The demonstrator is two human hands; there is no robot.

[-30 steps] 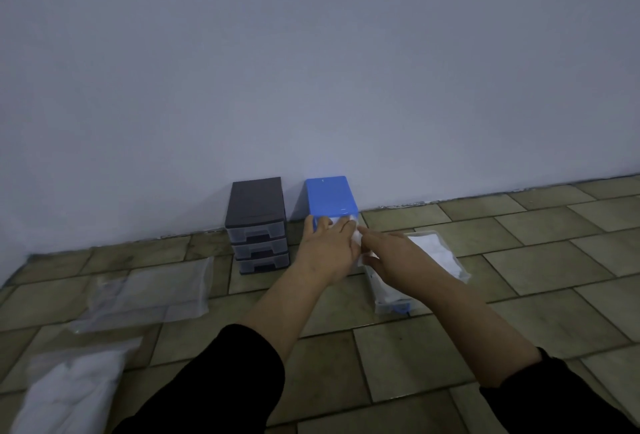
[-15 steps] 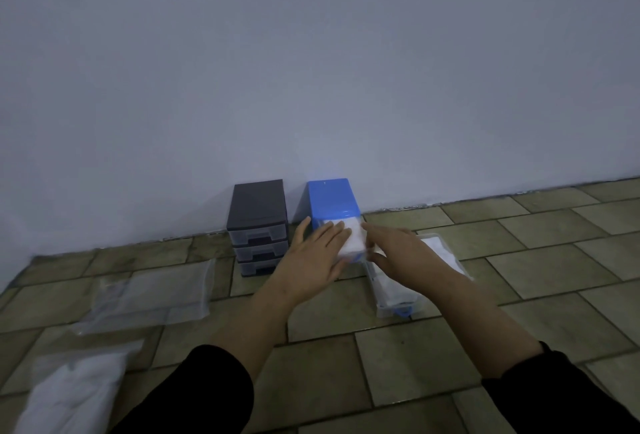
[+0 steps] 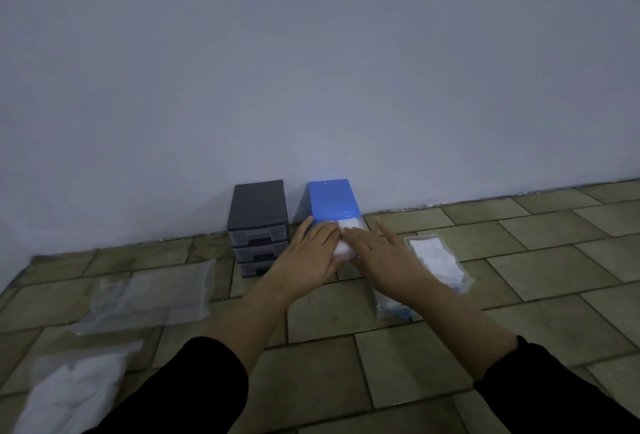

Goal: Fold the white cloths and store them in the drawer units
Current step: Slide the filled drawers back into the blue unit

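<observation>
A blue drawer unit [image 3: 331, 201] stands against the wall beside a dark grey drawer unit [image 3: 258, 222]. A folded white cloth [image 3: 348, 238] fills the front of the blue unit. My left hand [image 3: 309, 253] and my right hand [image 3: 382, 258] both lie flat on this cloth with straight fingers, side by side. To the right, a clear drawer [image 3: 438, 260] taken out of the unit lies on the floor with a white cloth inside. Another white cloth in a plastic bag [image 3: 74, 395] lies at the near left.
An empty clear plastic bag [image 3: 152, 295] lies flat on the tiled floor to the left of the grey unit. A plain wall closes off the back behind both units. A second clear drawer with a blue handle [image 3: 394, 309] lies under my right forearm.
Both hands have flattened and spread over the white cloth at the front of the blue unit. The right hand, which was drawn back to the right, now lies beside the left.
</observation>
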